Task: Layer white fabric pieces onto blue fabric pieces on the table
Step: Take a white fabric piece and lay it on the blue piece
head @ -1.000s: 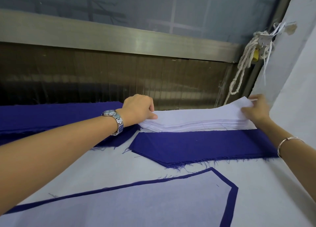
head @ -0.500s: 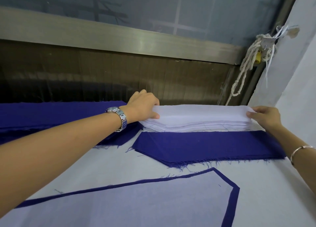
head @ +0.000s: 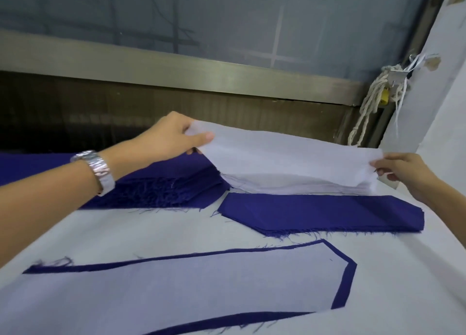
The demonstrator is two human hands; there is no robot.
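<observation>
The left hand (head: 171,135) pinched the left end of the top white piece (head: 285,155), thumb on top and fingers beneath, with a metal wristwatch (head: 97,169) on that wrist. The right hand (head: 401,172) gripped the right end of the same piece between thumb and fingertips. The piece was held up off the white stack (head: 297,187), sagging slightly in the middle, its near edge hanging just above the stack. The white stack lay toward the far edge of the surface (head: 141,231), right of centre. Just beside it on the near side lay a stack of blue pieces (head: 320,213), edges frayed, pointed at its left end. A second blue stack (head: 161,186) lay to the left of the white stack, partly under the left forearm. Nearer the front edge of the surface lay a blue piece (head: 344,284) already covered by a white piece (head: 191,286), with only a narrow blue border showing around it. A knotted white rope (head: 370,105) hung at the far right corner, beside a white wall.
</observation>
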